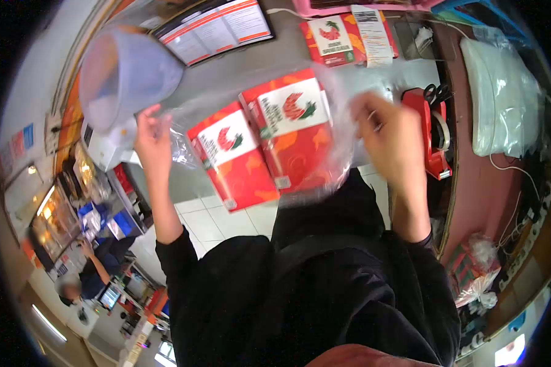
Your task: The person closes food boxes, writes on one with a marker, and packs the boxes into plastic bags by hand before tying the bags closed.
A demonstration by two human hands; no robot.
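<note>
Two red boxes with white labels, the left box (234, 156) and the right box (294, 131), lie side by side inside a clear plastic bag (343, 156). My left hand (153, 137) pinches the bag at its left side. Over at the right side of the bag is my right hand (389, 134), its fingers curled and somewhat blurred; what they hold, if anything, is too indistinct to make out. A ring shows on one of its fingers.
A tablet (217, 30) and a translucent bin (125, 76) stand at the back left. Another red box (330, 40) with a paper slip (373, 37) lies behind. Rightward are a red tape dispenser (434, 134) and clear plastic bags (502, 98). A person (101, 269) is at far left.
</note>
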